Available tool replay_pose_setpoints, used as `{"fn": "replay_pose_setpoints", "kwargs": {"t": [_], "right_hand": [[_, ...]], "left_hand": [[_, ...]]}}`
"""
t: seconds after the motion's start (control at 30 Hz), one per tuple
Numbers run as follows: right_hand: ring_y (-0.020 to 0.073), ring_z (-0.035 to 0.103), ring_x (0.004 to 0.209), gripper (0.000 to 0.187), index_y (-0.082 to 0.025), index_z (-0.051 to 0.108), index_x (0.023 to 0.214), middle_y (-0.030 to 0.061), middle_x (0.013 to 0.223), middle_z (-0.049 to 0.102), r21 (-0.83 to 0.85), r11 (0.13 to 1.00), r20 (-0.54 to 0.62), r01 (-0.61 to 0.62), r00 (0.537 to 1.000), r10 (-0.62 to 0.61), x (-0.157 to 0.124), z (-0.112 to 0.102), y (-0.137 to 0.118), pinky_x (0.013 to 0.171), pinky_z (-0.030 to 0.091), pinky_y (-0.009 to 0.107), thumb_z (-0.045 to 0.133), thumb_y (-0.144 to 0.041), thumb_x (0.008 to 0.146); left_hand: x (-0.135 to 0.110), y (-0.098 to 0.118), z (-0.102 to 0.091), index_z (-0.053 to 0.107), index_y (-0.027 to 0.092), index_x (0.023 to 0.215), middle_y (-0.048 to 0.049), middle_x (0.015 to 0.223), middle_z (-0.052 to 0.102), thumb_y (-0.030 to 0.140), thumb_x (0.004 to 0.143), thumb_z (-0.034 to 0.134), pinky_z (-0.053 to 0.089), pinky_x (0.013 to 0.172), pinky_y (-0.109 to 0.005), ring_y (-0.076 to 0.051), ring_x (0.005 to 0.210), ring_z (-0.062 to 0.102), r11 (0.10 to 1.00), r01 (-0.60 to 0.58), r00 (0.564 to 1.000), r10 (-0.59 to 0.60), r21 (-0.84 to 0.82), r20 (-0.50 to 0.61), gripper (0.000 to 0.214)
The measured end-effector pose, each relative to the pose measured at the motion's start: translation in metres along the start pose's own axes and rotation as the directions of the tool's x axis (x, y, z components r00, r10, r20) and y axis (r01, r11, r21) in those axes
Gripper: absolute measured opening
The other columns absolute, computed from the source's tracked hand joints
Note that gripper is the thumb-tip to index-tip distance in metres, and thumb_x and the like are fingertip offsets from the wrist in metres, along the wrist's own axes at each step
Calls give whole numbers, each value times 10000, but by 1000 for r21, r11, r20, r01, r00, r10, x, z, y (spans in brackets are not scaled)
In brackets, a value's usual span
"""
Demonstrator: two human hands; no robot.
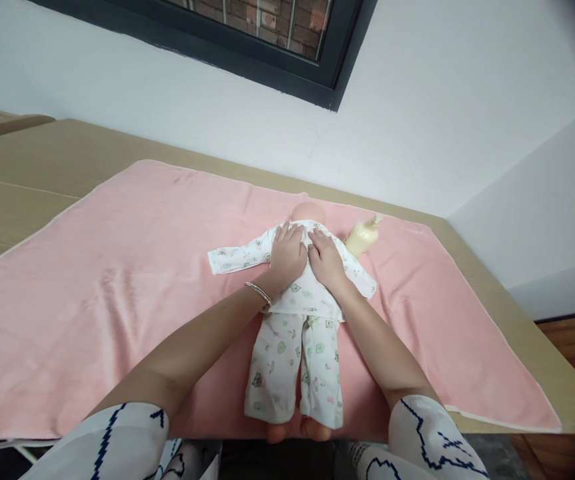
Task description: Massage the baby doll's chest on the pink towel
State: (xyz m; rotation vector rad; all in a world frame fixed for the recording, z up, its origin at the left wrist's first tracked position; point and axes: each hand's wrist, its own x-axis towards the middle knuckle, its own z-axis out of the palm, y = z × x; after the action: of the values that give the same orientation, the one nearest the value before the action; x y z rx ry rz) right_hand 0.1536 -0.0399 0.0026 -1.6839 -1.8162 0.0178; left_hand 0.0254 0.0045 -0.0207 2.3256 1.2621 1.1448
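Note:
A baby doll (295,333) in a white printed top and trousers lies on its back on a pink blanket (117,280), head away from me. My left hand (287,253) rests flat on the doll's chest, fingers stretched toward the collar. A thin bracelet circles that wrist. My right hand (323,259) lies flat beside it on the right side of the chest, fingers together on the fabric. The doll's bare feet stick out past the table's near edge.
A cream baby bottle (363,237) lies on the blanket just right of the doll's head. The blanket covers a wooden table (27,173) set against a white wall under a dark-framed window. Wooden floor shows at the far right.

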Motion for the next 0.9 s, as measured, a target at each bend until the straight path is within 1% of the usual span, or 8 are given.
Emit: {"fn": "replay_pose_setpoints", "kwargs": {"t": [0.03, 0.1, 0.23, 0.43, 0.63, 0.73, 0.8, 0.9], "right_hand": [[246, 430, 1466, 468, -123, 600, 1374, 139, 1505, 545, 35, 999, 22, -9, 1000, 8, 0, 0, 1, 1245, 300, 476, 418, -234, 956], [237, 463, 1444, 466, -128, 607, 1366, 139, 1493, 558, 92, 995, -7, -30, 1000, 30, 1, -3, 1, 1234, 328, 461, 433, -239, 948], [239, 406, 1484, 493, -139, 565, 1411, 133, 1568, 467, 103, 995, -109, -12, 994, 24, 0, -7, 1, 1244, 302, 488, 429, -232, 946], [304, 294, 1535, 472, -88, 605, 1372, 174, 1564, 460, -12, 1000, 26, -25, 999, 25, -3, 3, -4, 1253, 255, 546, 428, -217, 954], [284, 225, 1559, 493, -120, 573, 1407, 128, 1618, 390, -45, 999, -98, 29, 995, -33, -2, -7, -8, 1263, 242, 535, 446, -177, 935], [292, 301, 1531, 497, -114, 573, 1408, 151, 1584, 439, -36, 999, 13, -15, 1000, 16, 0, -1, -4, 1250, 257, 555, 399, -140, 944], [285, 356, 1506, 514, -128, 584, 1401, 145, 1569, 464, -15, 1000, 104, -4, 995, 6, 2, 0, -2, 1243, 280, 546, 378, -99, 931], [262, 374, 1498, 592, -136, 595, 1394, 115, 1579, 457, 20, 998, 108, 55, 993, -57, 6, -17, -1, 1252, 296, 489, 402, -24, 846]], "left_hand": [[0, -1, 1, 555, 62, 1378, -161, 1441, 588, 151, 936, 359, 231, 1263, -521, -324, 1481, 379, 1000, 13, 1000, -13, -25, -2, 491], [0, -2, 3, 566, 95, 1368, -147, 1425, 605, 188, 955, 358, 249, 1256, -526, -314, 1469, 401, 998, 23, 1000, -24, -59, -4, 472], [1, -2, 4, 570, 126, 1369, -133, 1425, 609, 245, 987, 338, 257, 1251, -524, -304, 1459, 417, 997, 40, 999, -41, -72, -15, 463], [-1, 0, 4, 537, 110, 1413, -174, 1602, 399, 265, 981, 357, 188, 1262, -572, -337, 1536, 273, 992, 125, 992, -125, -7, -29, 493], [2, -3, 3, 536, 113, 1423, -184, 1614, 373, 226, 942, 390, 200, 1257, -578, -345, 1541, 263, 990, 138, 990, -138, 18, -3, 516], [4, -5, 4, 572, 115, 1389, -182, 1597, 402, 212, 921, 396, 227, 1253, -566, -340, 1523, 308, 991, 130, 991, -131, 42, 24, 510], [5, -6, 4, 601, 113, 1359, -182, 1575, 437, 210, 917, 387, 253, 1245, -561, -340, 1501, 351, 991, 121, 991, -124, 51, 48, 501], [9, -4, 0, 625, 124, 1334, -168, 1575, 441, 218, 894, 430, 246, 1246, -578, -352, 1510, 327, 993, 110, 992, -112, 28, 58, 491]]}}
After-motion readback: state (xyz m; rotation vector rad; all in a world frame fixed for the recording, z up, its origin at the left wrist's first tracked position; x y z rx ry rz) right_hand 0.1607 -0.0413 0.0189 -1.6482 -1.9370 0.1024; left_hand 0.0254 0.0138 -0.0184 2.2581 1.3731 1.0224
